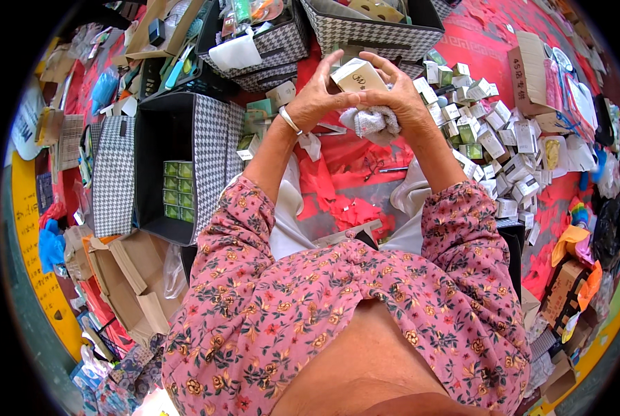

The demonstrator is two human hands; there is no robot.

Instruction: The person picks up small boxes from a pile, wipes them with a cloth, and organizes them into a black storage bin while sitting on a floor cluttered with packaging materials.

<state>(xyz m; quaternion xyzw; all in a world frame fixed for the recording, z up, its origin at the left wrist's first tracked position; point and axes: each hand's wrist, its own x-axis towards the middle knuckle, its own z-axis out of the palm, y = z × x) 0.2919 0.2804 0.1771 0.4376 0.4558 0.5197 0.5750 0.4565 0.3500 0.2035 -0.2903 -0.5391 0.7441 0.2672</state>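
Between my two hands is a small white box with dark printing on its top face. My left hand, with a white bangle at the wrist, is closed on its left side. On the other side, my right hand is curled round the box and also has a crumpled grey cloth under its fingers. To the right of my hands lies a loose heap of similar small white boxes, some showing green sides. Left of my forearm, a houndstooth storage box lies open on its side with stacked green boxes inside.
Two more houndstooth bins filled with goods stand ahead. Torn red sheeting covers the floor, with a pen on it. Open cardboard boxes lie at left, another carton at far right.
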